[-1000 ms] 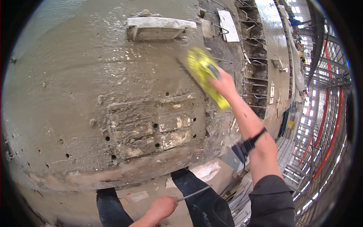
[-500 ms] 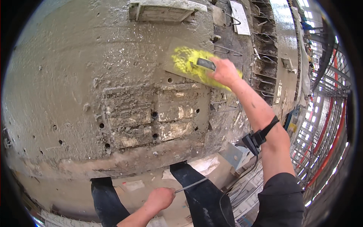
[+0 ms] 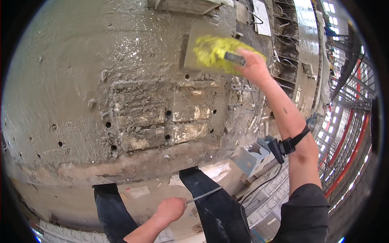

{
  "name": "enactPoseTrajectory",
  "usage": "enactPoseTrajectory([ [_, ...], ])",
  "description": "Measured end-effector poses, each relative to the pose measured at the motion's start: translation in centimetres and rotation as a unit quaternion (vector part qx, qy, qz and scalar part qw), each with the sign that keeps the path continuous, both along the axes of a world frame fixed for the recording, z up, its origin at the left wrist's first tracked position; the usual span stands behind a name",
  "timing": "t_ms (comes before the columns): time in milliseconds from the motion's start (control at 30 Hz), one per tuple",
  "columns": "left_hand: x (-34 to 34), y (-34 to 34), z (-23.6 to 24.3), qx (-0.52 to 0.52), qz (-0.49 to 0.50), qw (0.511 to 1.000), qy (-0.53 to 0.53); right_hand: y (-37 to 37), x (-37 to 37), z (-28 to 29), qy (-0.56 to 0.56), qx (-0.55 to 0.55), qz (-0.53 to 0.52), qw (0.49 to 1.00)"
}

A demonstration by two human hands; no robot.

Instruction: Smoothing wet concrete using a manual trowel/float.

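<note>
My right hand (image 3: 255, 68) is closed around the dark handle of a yellow float (image 3: 208, 50) with a broad flat blade. Grey smears mark the float, and motion blurs it. It is over wet grey concrete (image 3: 69, 65), just beyond a rough patch (image 3: 139, 101) with pale blocks and several dark holes. Whether the whole blade touches the surface, I cannot tell. Low in the view, my left hand (image 3: 172, 209) is closed on a thin ribbed steel rod (image 3: 206, 195), which points right across my dark-clad leg.
A concrete-smeared wooden box form (image 3: 188, 5) stands at the far edge. Bent steel bars (image 3: 244, 89) stick out along the slab's right side, beside a row of formwork pockets (image 3: 287, 44). A white board (image 3: 261, 18) lies there. Grey metal pieces (image 3: 248, 161) sit by the near right edge.
My right hand has carried the float to the right and slightly away, and its blade has turned. My left hand keeps the rod in nearly the same place. The view has shifted a little.
</note>
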State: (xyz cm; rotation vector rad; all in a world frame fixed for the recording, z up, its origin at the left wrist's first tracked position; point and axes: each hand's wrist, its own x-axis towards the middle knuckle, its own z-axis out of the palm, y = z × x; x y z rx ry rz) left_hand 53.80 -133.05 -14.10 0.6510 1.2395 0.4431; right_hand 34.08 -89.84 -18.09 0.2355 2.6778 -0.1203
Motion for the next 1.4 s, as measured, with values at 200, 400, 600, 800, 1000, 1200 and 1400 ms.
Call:
enactPoseTrajectory([
  [200,-0.8,1.1,0.1,0.014,-0.014,1.0,-0.004,5.2,6.4,-0.1,-0.063,0.155,0.0,0.986],
  [400,0.5,0.6,-0.2,0.001,-0.019,1.0,0.002,6.8,6.5,-0.6,0.023,0.054,-0.031,0.998],
  [600,1.0,0.9,-0.6,-0.017,-0.049,0.999,0.002,1.1,3.3,-2.4,-0.067,0.1,-0.039,0.992],
  [800,0.7,1.6,0.0,-0.009,-0.03,1.0,0.0,9.3,9.0,0.4,-0.009,0.127,-0.009,0.992],
  [1000,0.8,0.3,-0.1,-0.018,-0.033,0.999,0.01,-0.1,1.7,-3.3,-0.079,0.086,0.018,0.993],
  [1200,0.0,0.0,0.8,0.02,0.006,0.999,0.028,4.8,5.8,-3.1,0.083,0.06,-0.015,0.995],
  [1400,-2.2,-2.6,2.2,0.061,0.06,0.996,0.037,-10.4,-4.0,-4.6,0.057,0.007,0.015,0.998],
])
